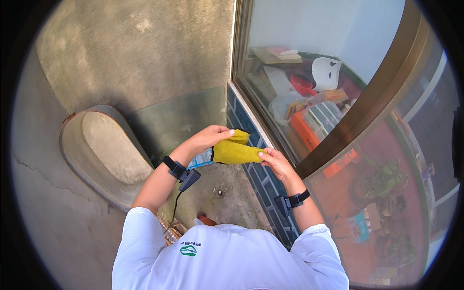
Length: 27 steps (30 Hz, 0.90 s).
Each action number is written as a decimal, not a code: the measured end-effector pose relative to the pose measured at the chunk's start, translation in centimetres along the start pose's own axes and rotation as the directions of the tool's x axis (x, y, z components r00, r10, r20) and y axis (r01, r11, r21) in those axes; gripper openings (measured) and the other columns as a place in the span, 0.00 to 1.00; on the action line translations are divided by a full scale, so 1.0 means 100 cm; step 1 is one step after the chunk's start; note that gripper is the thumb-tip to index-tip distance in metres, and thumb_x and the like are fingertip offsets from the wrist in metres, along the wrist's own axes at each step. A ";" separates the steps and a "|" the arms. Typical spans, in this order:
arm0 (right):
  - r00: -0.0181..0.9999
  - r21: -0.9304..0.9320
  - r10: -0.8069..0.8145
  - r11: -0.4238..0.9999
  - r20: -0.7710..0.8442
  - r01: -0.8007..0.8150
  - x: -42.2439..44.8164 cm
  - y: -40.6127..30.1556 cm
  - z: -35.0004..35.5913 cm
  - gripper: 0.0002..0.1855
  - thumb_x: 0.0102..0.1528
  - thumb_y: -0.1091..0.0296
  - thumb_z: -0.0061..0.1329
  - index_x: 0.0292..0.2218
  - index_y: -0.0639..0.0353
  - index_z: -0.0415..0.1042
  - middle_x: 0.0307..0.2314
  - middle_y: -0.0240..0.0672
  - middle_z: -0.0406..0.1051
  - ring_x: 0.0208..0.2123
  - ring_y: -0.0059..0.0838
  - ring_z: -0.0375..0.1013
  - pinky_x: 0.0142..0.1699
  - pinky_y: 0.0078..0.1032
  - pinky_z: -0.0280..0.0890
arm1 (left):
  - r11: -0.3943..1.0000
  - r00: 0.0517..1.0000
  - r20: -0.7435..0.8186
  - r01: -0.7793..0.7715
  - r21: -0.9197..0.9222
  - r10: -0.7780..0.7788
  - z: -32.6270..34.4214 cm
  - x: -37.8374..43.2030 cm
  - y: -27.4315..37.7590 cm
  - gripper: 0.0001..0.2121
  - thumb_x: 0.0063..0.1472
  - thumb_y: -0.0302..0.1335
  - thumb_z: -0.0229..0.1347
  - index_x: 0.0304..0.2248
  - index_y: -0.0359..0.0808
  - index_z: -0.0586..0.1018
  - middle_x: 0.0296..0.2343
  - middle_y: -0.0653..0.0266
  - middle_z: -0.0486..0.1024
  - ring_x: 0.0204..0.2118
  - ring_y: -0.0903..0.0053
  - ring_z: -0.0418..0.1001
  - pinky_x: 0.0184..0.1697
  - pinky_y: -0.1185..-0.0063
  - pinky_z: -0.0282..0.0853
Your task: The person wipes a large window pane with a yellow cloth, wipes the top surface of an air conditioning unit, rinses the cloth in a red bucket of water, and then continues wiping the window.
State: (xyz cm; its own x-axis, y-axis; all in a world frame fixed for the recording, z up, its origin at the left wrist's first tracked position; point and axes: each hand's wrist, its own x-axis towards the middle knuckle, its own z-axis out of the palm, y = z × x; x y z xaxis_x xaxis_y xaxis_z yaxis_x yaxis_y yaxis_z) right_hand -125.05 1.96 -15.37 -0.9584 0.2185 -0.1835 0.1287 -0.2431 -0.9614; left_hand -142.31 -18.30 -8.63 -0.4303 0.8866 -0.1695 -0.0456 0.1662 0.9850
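A yellow cloth with dark edging (pixel 236 152) is stretched between my hands at chest height. My left hand (pixel 211 137) pinches its upper left part, where a folded flap stands up. With thumb and fingers, my right hand (pixel 277 162) grips the cloth's right end. Straps with small dark devices circle both my wrists; a cable runs from the left one. Below and behind the cloth, a blue and white item (pixel 200 159) is partly hidden.
A framed glass window (pixel 290 25) rises on the right, above a blue tiled wall (pixel 266 188). Through the glass a white visor (pixel 326 73), a red bowl (pixel 302 85) and an orange box (pixel 302 127) show. An oval opening (pixel 112 145) pierces the concrete wall at left.
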 end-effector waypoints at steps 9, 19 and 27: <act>0.975 0.130 -0.218 0.969 0.041 0.211 0.037 -0.020 -0.004 0.05 0.52 0.68 0.50 0.29 0.59 0.70 0.27 0.26 0.70 0.29 0.16 0.68 0.36 0.15 0.62 | 0.994 0.994 0.024 -0.109 0.001 0.109 -0.056 0.026 -0.009 0.21 0.54 0.31 0.57 0.46 0.33 0.68 0.34 0.67 0.72 0.35 0.84 0.68 0.35 0.84 0.64; 0.985 -0.125 -0.162 0.978 0.065 0.169 0.125 -0.006 0.064 0.21 0.50 0.68 0.53 0.45 0.59 0.63 0.40 0.30 0.67 0.43 0.22 0.65 0.49 0.21 0.59 | 0.702 0.895 0.343 -0.440 0.561 0.287 -0.146 0.063 0.010 0.25 0.47 0.28 0.60 0.46 0.34 0.69 0.42 0.54 0.70 0.46 0.68 0.67 0.49 0.76 0.60; 0.792 -0.968 -0.609 0.223 -0.046 0.116 0.172 -0.015 0.074 0.12 0.44 0.62 0.58 0.26 0.58 0.70 0.39 0.39 0.64 0.41 0.26 0.63 0.43 0.23 0.58 | 0.268 0.794 0.336 -0.515 0.814 0.507 -0.193 0.097 -0.012 0.09 0.48 0.30 0.57 0.27 0.35 0.74 0.29 0.54 0.71 0.34 0.60 0.69 0.37 0.71 0.64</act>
State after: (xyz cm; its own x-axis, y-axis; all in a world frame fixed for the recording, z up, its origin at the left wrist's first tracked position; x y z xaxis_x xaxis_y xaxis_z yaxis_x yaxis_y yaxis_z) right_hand -143.65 -0.94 -15.53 -0.8254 0.3643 0.4312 0.1639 0.8857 -0.4344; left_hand -163.83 -18.19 -10.88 -0.0618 0.9330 0.3546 0.9435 -0.0612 0.3256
